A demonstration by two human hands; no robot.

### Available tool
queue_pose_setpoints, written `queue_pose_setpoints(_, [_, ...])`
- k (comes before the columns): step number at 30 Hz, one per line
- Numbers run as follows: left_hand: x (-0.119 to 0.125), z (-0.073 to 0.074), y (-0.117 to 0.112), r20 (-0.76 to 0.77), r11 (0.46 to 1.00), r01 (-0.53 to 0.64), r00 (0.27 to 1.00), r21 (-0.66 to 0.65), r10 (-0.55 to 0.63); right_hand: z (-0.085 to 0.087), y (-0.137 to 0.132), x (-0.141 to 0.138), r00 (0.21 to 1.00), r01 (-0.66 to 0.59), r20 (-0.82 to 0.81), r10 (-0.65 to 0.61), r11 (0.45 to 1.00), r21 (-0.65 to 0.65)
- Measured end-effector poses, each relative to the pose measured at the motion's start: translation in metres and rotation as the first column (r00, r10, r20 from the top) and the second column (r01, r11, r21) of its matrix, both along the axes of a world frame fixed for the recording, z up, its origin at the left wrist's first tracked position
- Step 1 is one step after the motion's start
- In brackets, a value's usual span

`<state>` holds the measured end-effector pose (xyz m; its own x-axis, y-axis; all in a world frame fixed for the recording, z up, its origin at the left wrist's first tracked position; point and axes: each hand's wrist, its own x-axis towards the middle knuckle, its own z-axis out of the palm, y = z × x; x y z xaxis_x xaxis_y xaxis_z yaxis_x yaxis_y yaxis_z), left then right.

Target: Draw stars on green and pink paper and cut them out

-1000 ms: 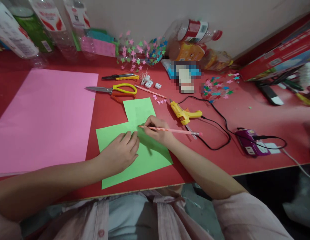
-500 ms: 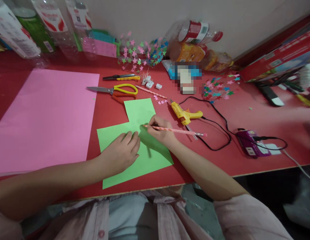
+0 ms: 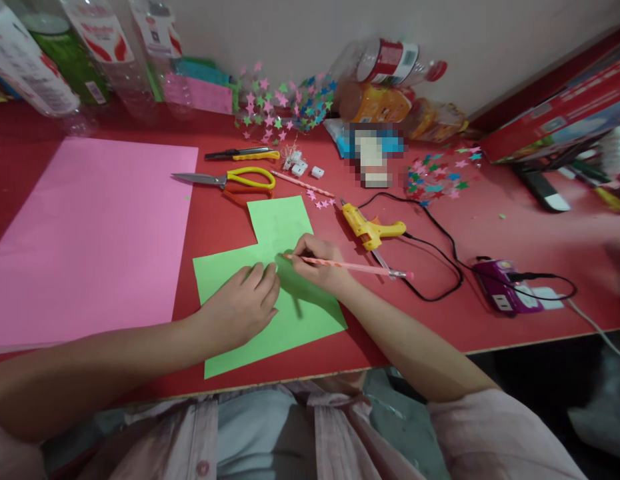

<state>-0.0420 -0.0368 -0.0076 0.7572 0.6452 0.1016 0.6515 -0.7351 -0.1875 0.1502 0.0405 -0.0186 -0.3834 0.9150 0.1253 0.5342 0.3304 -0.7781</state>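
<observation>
A notched sheet of green paper [image 3: 285,223] lies on the red table [image 3: 440,313] in front of me. My left hand [image 3: 240,303] rests flat on it, fingers stretched out and close together, pressing it down. My right hand [image 3: 317,263] is closed round a pink pencil [image 3: 360,267], whose tip touches the green paper just beyond my left fingertips. The pencil's far end points right, over the table.
A large pink sheet [image 3: 90,227] lies at the left. Yellow-handled scissors [image 3: 230,179], a yellow cutter [image 3: 243,155] and a second pink pencil [image 3: 303,183] lie behind the green paper. A yellow glue gun [image 3: 371,229] with black cord and a purple socket block [image 3: 505,293] are at the right. Bottles and paper stars line the back.
My right hand and the pencil tip have shifted slightly over the green paper, first right, then back left a little. My left hand has stayed put.
</observation>
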Motion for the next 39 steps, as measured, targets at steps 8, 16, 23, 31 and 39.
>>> queue_pose_setpoints(8, [0.0,0.0,0.0,0.001,1.0,0.013,1.0,0.027,-0.013,0.003,-0.002,-0.002,0.999,-0.034,0.02,0.035,0.999,-0.015])
queue_pose_setpoints(16, [0.0,0.0,0.0,0.002,1.0,0.005,1.0,0.016,-0.005,0.003,-0.004,-0.002,0.997,-0.075,-0.01,0.075,0.997,-0.036])
queue_pose_setpoints(23, [0.0,0.0,0.001,0.017,1.0,0.01,1.0,0.02,-0.01,0.005,0.005,0.005,0.973,-0.031,-0.23,-0.006,0.987,-0.156])
queue_pose_setpoints(31, [-0.001,0.002,0.001,0.067,1.0,-0.02,0.998,0.015,0.019,0.014,0.012,0.019,0.97,0.019,-0.237,-0.06,0.985,-0.172])
queue_pose_setpoints(39, [-0.002,-0.005,0.003,0.095,1.0,0.014,0.995,0.018,-0.016,0.006,0.011,0.011,0.987,-0.03,-0.158,0.009,0.991,-0.134])
